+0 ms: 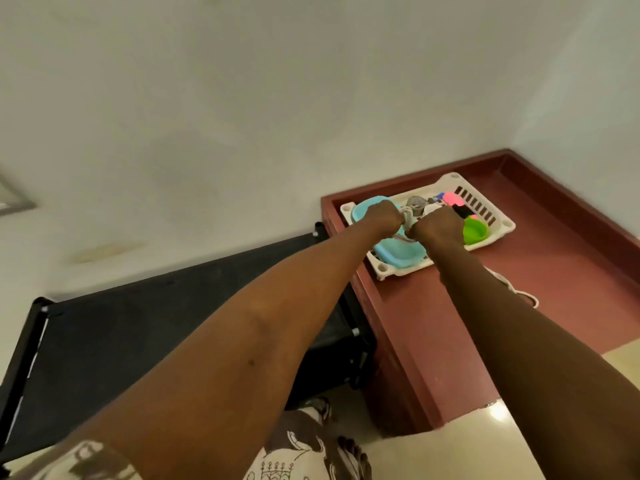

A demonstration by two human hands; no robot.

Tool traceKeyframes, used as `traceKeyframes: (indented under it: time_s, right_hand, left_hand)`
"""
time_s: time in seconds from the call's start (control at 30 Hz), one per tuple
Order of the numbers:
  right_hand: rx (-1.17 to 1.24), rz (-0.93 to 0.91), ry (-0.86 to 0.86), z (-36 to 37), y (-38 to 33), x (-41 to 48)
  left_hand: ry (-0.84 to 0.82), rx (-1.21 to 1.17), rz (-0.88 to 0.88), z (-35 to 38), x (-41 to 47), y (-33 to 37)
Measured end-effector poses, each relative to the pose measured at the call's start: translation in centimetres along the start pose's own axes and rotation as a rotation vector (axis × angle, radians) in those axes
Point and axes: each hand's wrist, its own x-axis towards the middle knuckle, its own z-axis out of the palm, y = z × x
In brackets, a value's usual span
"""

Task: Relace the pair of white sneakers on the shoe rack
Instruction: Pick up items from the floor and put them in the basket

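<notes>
Both my arms reach out over a white plastic tray (388, 268) on a reddish-brown ledge. My left hand (383, 217) and my right hand (439, 227) are closed fists side by side, with a bunched white lace (407, 216) gripped between them above the tray. A second white lace (519, 291) lies loose on the ledge, just right of my right forearm. The black shoe rack (114, 327) stands to the left, its top shelf bare. No white sneaker is clearly visible.
The tray holds light blue containers (398, 252), a green round dish (475, 231), pink items (453, 198) and small metal parts. The ledge (561, 265) has a raised rim and meets the wall corner. Pale tiled floor (485, 452) lies below, with patterned clothing near my feet.
</notes>
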Motion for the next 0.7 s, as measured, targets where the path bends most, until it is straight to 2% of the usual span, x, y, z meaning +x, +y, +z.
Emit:
traceKeyframes:
  time_s: [0.1, 0.17, 0.23, 0.3, 0.37, 0.53, 0.63, 0.7]
  right_hand:
    - [-0.107, -0.024, 0.056, 1.1, 0.5, 0.4]
    - [-0.160, -0.017, 0.088, 1.7, 1.0, 0.4]
    - [-0.253, -0.029, 0.099, 2.1, 1.3, 0.4]
    - [-0.363, -0.083, 0.089, 2.3, 1.3, 0.3]
    - [-0.434, -0.136, 0.091, 2.4, 1.2, 0.3]
    - [-0.400, -0.220, 0.131, 1.2, 1.1, 0.1]
    - [-0.289, -0.239, 0.220, -1.3, 1.5, 0.0]
    - [-0.240, -0.189, 0.286, -3.2, 2.5, 0.3]
  left_hand:
    - [0.016, 0.548, 0.135, 0.1, 1.3, -0.2]
    - [-0.010, 0.813, 0.059, 0.3, 1.9, -0.6]
    - [-0.064, 0.979, -0.059, 0.5, 2.0, -0.9]
    - [-0.096, 1.071, -0.106, 0.5, 2.1, -1.2]
    - [-0.072, 1.131, -0.081, 0.7, 1.9, -1.4]
    - [-0.009, 1.125, -0.027, 0.8, 1.2, -0.3]
    - [0.109, 1.136, 0.141, 0.8, -0.1, 1.0]
    - [0.213, 1.104, 0.292, 1.6, -0.9, 1.9]
